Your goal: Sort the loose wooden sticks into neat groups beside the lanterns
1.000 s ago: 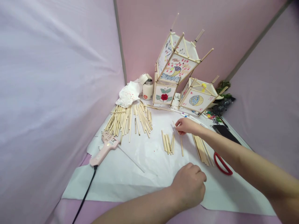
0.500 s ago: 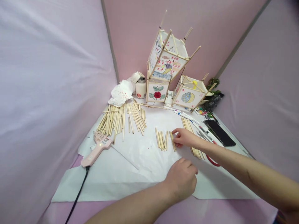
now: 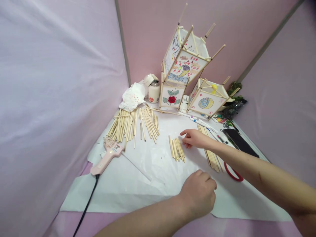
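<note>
My right hand [image 3: 194, 138] reaches over the white paper sheet [image 3: 138, 184], fingers apart, fingertips just to the right of a small bundle of short wooden sticks [image 3: 176, 148]; it holds nothing. My left hand [image 3: 198, 192] rests on the sheet nearer to me, fingers curled in, with nothing visible in it. A row of longer sticks [image 3: 209, 149] lies under my right forearm.
A big pile of wooden sticks [image 3: 133, 125] lies at the back left, with a pink glue gun [image 3: 106, 158] and its black cord beside it. Paper lanterns [image 3: 185, 65] stand at the back. Red-handled scissors [image 3: 232, 172], pens and a black phone [image 3: 240, 141] lie at the right.
My right hand has laid the stick it held against the small bundle and let go; its fingers are now spread. My left hand has stayed in place.
</note>
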`<action>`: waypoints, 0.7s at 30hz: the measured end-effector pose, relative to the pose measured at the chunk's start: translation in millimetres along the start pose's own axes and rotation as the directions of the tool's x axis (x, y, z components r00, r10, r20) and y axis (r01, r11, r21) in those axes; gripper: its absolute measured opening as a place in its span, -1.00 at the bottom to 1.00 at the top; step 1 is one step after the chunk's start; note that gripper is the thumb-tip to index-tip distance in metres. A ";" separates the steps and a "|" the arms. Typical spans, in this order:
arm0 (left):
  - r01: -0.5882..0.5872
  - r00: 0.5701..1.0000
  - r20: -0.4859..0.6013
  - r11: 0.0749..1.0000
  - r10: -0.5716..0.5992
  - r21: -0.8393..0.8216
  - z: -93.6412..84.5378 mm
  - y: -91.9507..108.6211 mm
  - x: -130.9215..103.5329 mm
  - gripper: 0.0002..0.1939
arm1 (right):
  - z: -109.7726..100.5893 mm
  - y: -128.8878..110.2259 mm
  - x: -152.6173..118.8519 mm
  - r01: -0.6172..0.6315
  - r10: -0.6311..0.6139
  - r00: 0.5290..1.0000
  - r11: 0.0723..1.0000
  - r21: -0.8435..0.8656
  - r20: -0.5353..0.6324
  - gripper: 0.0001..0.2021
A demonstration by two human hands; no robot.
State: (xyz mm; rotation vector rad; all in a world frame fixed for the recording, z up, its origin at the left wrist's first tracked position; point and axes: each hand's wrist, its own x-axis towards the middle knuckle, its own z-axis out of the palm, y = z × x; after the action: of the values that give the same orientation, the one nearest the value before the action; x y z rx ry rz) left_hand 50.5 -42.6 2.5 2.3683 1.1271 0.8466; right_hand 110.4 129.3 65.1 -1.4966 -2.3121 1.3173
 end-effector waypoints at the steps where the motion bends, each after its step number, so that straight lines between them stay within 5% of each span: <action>1: -0.005 1.000 -0.003 1.000 0.005 -0.001 0.5 -0.3 -0.2 -0.82 | -4.2 -3.5 6.0 0.013 -0.014 1.000 1.000 -0.021 -0.021 -0.71; 5: -0.005 0.999 -0.032 1.000 0.005 -0.007 2.1 -0.6 -1.4 -0.81 | -17.3 -20.4 45.4 0.086 -0.114 0.985 0.974 -0.209 -0.129 -0.74; 10: -0.014 0.999 -0.046 1.000 0.014 -0.002 5.0 -0.8 -1.6 -0.83 | -20.1 -44.8 110.3 0.099 -0.314 0.903 0.818 -0.567 -0.294 -0.77; 15: -0.007 1.000 -0.020 1.000 0.008 0.020 12.7 -5.2 -1.0 -0.89 | -9.7 -62.4 154.8 0.062 -0.321 0.888 0.794 -0.605 -0.331 -0.74; 21: -0.038 0.998 -0.043 0.999 0.039 0.035 17.6 -8.4 -1.3 -0.88 | 0.5 -66.6 168.4 0.075 -0.288 0.909 0.823 -0.563 -0.300 -0.82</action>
State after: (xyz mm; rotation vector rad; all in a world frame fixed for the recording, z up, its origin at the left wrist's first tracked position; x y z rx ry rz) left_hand 56.8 -40.0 -15.8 2.4179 1.1248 0.9032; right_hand -23.6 250.3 51.4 -1.4251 -2.5833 0.2782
